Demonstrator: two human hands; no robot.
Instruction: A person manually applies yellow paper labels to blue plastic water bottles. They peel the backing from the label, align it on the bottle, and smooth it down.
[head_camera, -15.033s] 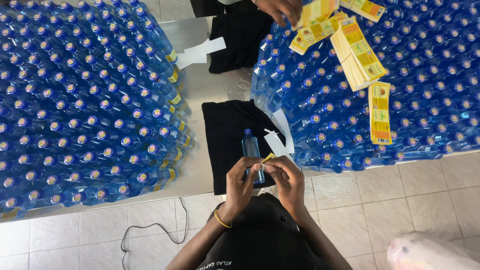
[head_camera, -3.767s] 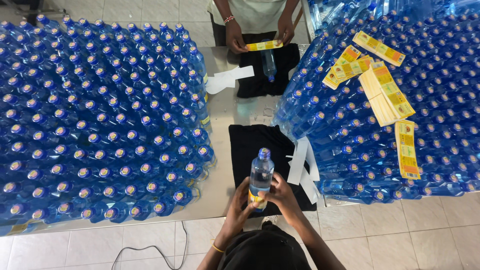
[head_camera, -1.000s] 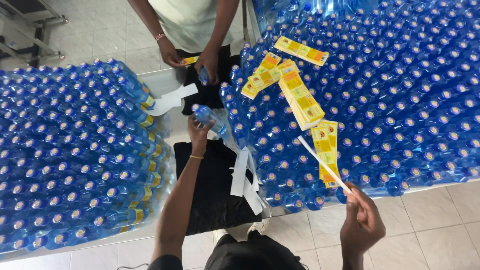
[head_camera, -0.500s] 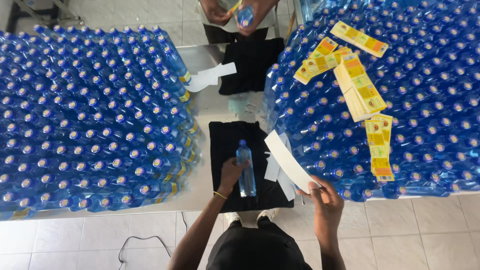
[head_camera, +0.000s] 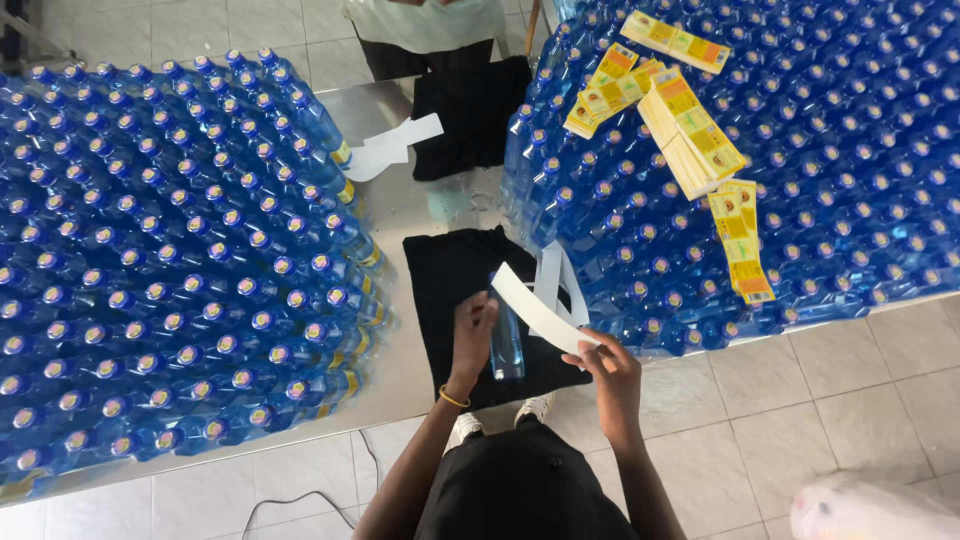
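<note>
On the black cloth (head_camera: 455, 275) | clear bottle (head_camera: 506, 345) is lying just right of left hand (head_camera: 472, 325), apparently gripping it | right hand (head_camera: 610, 365) is pinching white label strip (head_camera: 535, 310)

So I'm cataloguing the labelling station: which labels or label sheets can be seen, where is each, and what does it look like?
White strip: long, plain, held in the right hand over the black cloth.
Yellow label stacks: rectangular, yellow with coloured print, lying on the right-hand bottles.
White backing sheets: plain, on the steel table by the far cloth.
Bottle: clear blue, lying under the left hand; no label visible.
</note>
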